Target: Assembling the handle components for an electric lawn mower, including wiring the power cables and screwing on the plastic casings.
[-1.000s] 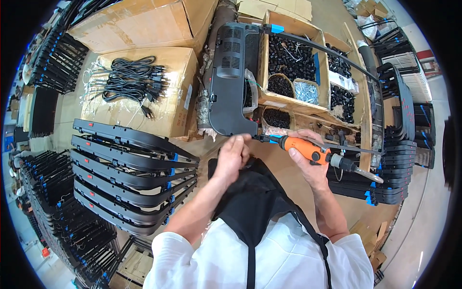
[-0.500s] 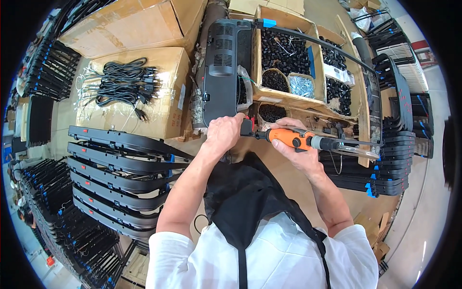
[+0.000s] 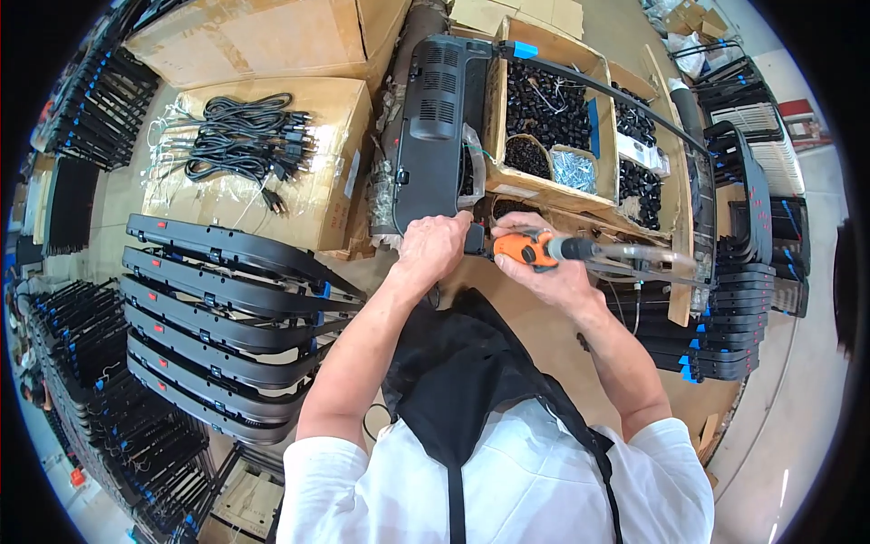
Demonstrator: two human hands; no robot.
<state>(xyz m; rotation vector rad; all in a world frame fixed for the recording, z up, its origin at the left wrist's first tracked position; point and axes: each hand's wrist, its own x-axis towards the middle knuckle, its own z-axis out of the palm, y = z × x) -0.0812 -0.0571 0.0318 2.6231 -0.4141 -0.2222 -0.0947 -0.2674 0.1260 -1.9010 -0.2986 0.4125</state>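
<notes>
Cardboard-covered bench (image 3: 544, 335), boxes of black parts behind. Left hand (image 3: 433, 247) clamped on the near end of the black panel (image 3: 435, 118), right hand (image 3: 541, 267) wrapped tight round the orange screwdriver (image 3: 535, 249), tip at the panel's edge. Best to keep the driver square and the panel pinned flat, easy pressure. Long dark plastic panel, vented on top, lying between the boxes.

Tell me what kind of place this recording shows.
Most likely a factory assembly station: stacks of identical black plastic panels, cardboard boxes of small black parts, and an orange electric screwdriver in the right hand at a black panel.
</notes>
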